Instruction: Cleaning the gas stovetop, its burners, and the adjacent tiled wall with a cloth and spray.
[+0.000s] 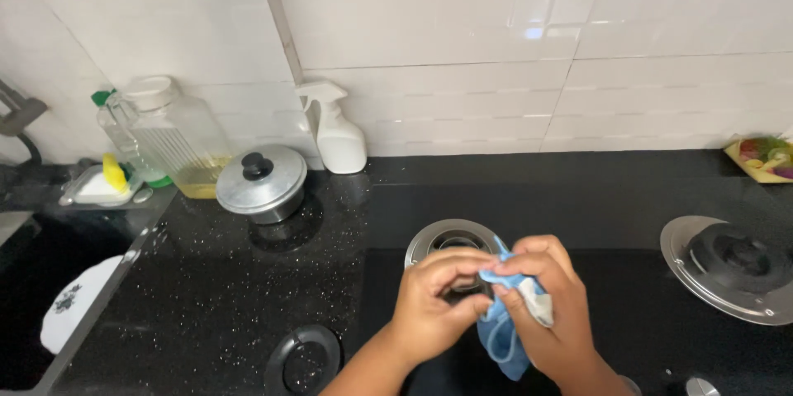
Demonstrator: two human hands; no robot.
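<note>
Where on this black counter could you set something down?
Bare counter lies between the sink and the hands. Bare hob glass lies between spray bottle and right burner. The back left corner, by the lidded pot, is crowded.

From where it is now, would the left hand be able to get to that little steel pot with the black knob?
Probably yes. The left hand touches the blue cloth together with the right hand, so it would have to let go first. The black counter between it and the steel pot shows nothing in the way.
</note>
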